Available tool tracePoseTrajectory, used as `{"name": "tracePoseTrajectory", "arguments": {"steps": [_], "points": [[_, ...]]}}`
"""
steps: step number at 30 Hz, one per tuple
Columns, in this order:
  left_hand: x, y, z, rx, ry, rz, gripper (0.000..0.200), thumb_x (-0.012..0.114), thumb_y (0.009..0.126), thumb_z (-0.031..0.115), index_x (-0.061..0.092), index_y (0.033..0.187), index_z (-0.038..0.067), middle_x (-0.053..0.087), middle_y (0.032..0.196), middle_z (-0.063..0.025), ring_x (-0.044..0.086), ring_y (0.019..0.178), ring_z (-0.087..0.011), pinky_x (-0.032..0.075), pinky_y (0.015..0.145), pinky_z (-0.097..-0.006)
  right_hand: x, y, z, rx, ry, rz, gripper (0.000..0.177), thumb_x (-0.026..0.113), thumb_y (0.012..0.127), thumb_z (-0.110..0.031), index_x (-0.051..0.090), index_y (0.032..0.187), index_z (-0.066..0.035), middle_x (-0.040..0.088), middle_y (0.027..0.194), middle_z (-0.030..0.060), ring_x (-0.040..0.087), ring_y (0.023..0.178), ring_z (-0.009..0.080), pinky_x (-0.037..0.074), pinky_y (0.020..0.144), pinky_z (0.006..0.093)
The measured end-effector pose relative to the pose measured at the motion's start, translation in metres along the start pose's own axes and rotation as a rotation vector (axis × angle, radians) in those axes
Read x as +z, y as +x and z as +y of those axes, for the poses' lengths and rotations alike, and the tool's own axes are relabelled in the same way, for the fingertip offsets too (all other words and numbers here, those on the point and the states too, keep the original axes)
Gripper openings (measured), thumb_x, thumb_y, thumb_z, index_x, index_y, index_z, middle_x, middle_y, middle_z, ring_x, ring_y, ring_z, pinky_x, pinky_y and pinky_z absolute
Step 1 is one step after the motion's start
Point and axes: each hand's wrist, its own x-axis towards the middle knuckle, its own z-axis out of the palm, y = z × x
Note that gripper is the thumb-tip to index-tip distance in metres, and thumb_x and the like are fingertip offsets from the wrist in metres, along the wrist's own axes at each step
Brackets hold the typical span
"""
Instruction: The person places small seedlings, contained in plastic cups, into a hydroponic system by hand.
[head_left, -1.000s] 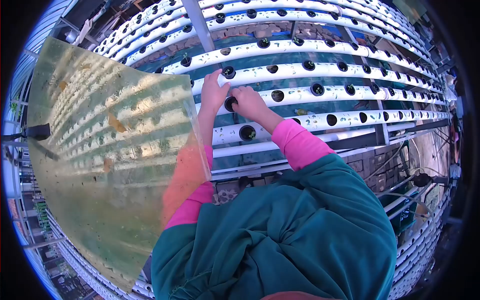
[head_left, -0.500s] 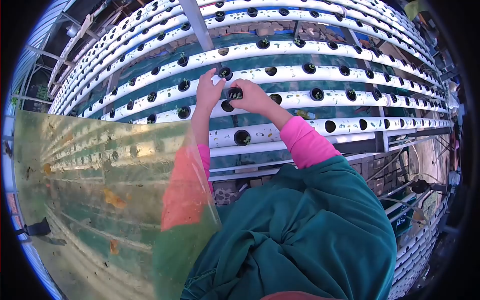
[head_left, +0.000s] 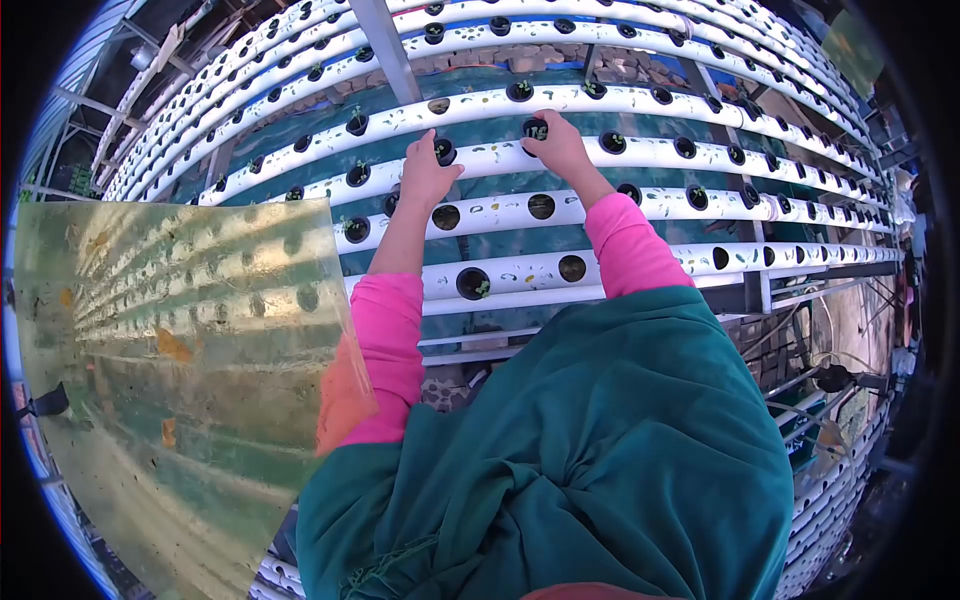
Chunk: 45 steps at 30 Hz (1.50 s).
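Note:
My right hand (head_left: 563,152) pinches a small black net pot (head_left: 536,129) with green seedlings, close over a white pipe (head_left: 492,156) with round holes. My left hand (head_left: 428,176) reaches to the same pipe, index finger and thumb apart around the rim of another black pot (head_left: 445,151), which sits in its hole. Nearer to me, the pipe below shows an open hole (head_left: 446,217) under my left hand and a second one (head_left: 541,207) under the right. A potted seedling (head_left: 473,284) stands in the nearest row.
Many parallel white pipes run across the frame, several holes holding potted seedlings (head_left: 613,142). A cloudy, stained plastic sheet (head_left: 200,390) covers the left foreground beside my left arm. A grey metal post (head_left: 388,50) rises at the back; a metal support (head_left: 757,290) stands to the right.
My right hand has carried the net pot up and right, from the row below to the pipe my left hand is at. My left thumb has come round the rim of the other pot.

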Motion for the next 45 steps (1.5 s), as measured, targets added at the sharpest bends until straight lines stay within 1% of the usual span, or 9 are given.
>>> {"name": "tracePoseTrajectory", "arguments": {"steps": [11, 16, 21, 23, 28, 33, 34, 38, 45], "points": [[0.008, 0.016, -0.004, 0.005, 0.17, 0.02, 0.069, 0.077, 0.072, 0.024, 0.05, 0.132, 0.003, 0.056, 0.122, -0.0214, 0.052, 0.117, -0.0359, 0.041, 0.102, -0.0414, 0.001, -0.003, 0.012, -0.069, -0.184, -0.083, 0.064, 0.077, 0.071, -0.033, 0.055, 0.126, -0.007, 0.064, 0.112, 0.0192, 0.06, 0.107, 0.036, 0.046, 0.094, 0.0426], [-0.004, 0.017, -0.005, 0.043, -0.051, 0.122, 0.06, 0.073, 0.073, 0.023, 0.055, 0.127, 0.003, 0.057, 0.119, -0.021, 0.057, 0.111, -0.034, 0.043, 0.098, -0.0392, -0.003, -0.013, 0.007, -0.081, -0.22, -0.036, 0.066, 0.078, 0.07, -0.035, 0.056, 0.127, -0.008, 0.058, 0.118, 0.0192, 0.054, 0.113, 0.0365, 0.042, 0.098, 0.0444], [-0.017, 0.007, 0.014, 0.084, -0.137, 0.15, 0.057, 0.072, 0.074, 0.022, 0.055, 0.126, 0.004, 0.056, 0.117, -0.0196, 0.059, 0.107, -0.034, 0.046, 0.093, -0.0374, -0.032, -0.031, 0.007, -0.06, -0.043, -0.008, 0.059, 0.076, 0.075, -0.029, 0.056, 0.126, -0.007, 0.058, 0.119, 0.0201, 0.058, 0.107, 0.0358, 0.047, 0.093, 0.0411], [-0.007, 0.008, 0.013, 0.098, -0.395, 0.069, 0.056, 0.072, 0.076, 0.022, 0.055, 0.126, 0.004, 0.059, 0.115, -0.0183, 0.06, 0.106, -0.0309, 0.046, 0.092, -0.036, -0.037, -0.036, 0.011, -0.07, -0.022, 0.005, 0.057, 0.075, 0.076, -0.028, 0.057, 0.125, -0.007, 0.058, 0.118, 0.0204, 0.059, 0.106, 0.035, 0.047, 0.093, 0.0402], [0.011, -0.018, 0.051, 0.102, -0.622, -0.123, 0.054, 0.072, 0.078, 0.02, 0.056, 0.126, 0.004, 0.062, 0.11, -0.0128, 0.06, 0.101, -0.022, 0.045, 0.089, -0.0323, -0.039, -0.05, 0.016, -0.069, 0.03, 0.041, 0.051, 0.072, 0.078, -0.024, 0.057, 0.125, -0.007, 0.061, 0.115, 0.0198, 0.061, 0.103, 0.0322, 0.048, 0.092, 0.0393], [0.02, -0.035, 0.07, 0.038, -0.766, -0.341, 0.054, 0.068, 0.082, 0.011, 0.05, 0.132, 0.003, 0.056, 0.113, -0.0083, 0.06, 0.095, -0.0157, 0.049, 0.082, -0.0276, -0.042, -0.063, 0.015, 0.024, 0.185, -0.124, 0.03, 0.061, 0.086, -0.014, 0.065, 0.115, -0.008, 0.067, 0.096, 0.014, 0.065, 0.085, 0.0276, 0.051, 0.078, 0.0364], [0.019, -0.039, 0.073, 0.003, -0.851, -0.363, 0.054, 0.067, 0.082, 0.009, 0.05, 0.133, 0.003, 0.055, 0.114, -0.0079, 0.06, 0.095, -0.0159, 0.049, 0.083, -0.0277, -0.042, -0.067, 0.013, 0.099, 0.258, -0.16, 0.025, 0.059, 0.086, -0.011, 0.068, 0.108, -0.006, 0.067, 0.087, 0.0106, 0.064, 0.077, 0.0212, 0.05, 0.071, 0.0332], [0.015, -0.047, 0.075, 0.055, -0.857, -0.353, 0.056, 0.067, 0.081, 0.006, 0.048, 0.134, 0.004, 0.054, 0.114, -0.0076, 0.06, 0.097, -0.0154, 0.049, 0.085, -0.0274, -0.045, -0.084, 0.009, 0.235, 0.388, -0.309, 0.028, 0.058, 0.086, -0.009, 0.066, 0.113, -0.007, 0.066, 0.089, 0.0008, 0.058, 0.075, 0.0078, 0.047, 0.066, 0.0224], [0.011, -0.061, 0.09, 0.289, -1.049, -0.239, 0.071, 0.068, 0.077, -0.007, 0.04, 0.14, 0.008, 0.054, 0.122, -0.0103, 0.056, 0.108, -0.0158, 0.048, 0.092, -0.0291, -0.036, -0.092, -0.008, 0.287, 0.794, -0.27, 0.021, 0.064, 0.084, -0.008, 0.062, 0.105, -0.005, 0.066, 0.09, 0.0002, 0.061, 0.077, 0.0088, 0.046, 0.066, 0.0222]]}}
